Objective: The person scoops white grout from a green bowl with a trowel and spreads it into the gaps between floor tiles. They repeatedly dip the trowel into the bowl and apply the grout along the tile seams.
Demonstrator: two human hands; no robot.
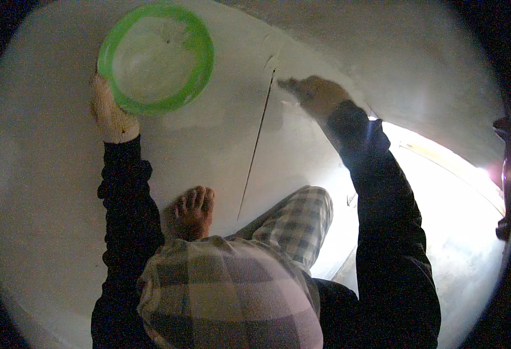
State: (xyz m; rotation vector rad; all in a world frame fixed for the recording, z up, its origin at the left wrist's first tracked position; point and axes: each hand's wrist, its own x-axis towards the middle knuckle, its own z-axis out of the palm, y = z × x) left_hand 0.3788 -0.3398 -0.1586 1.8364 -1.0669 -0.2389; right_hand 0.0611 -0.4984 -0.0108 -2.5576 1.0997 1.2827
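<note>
A round green basin [197, 74] is at the upper left, with a layer of pale, powdery-looking stuff [148, 61] inside. My left hand [113, 110], pale and perhaps gloved or dusted, grips the basin's left rim; its fingers are partly hidden there. To the right, my right hand [319, 95] is low over the pale floor [232, 134], fingertips pointing left. Those fingers are dark and blurred, so whether they hold anything cannot be made out. A thin dark line [258, 136], like a crack or joint, runs along the floor from near the fingertips toward me.
My bare foot [192, 212] and checked-cloth knees [296, 224] are close in front of me. Bright light falls on the floor at the right [442, 192]. A grey surface [407, 64] rises beyond my right hand, and a dark object [504, 174] stands at the right edge.
</note>
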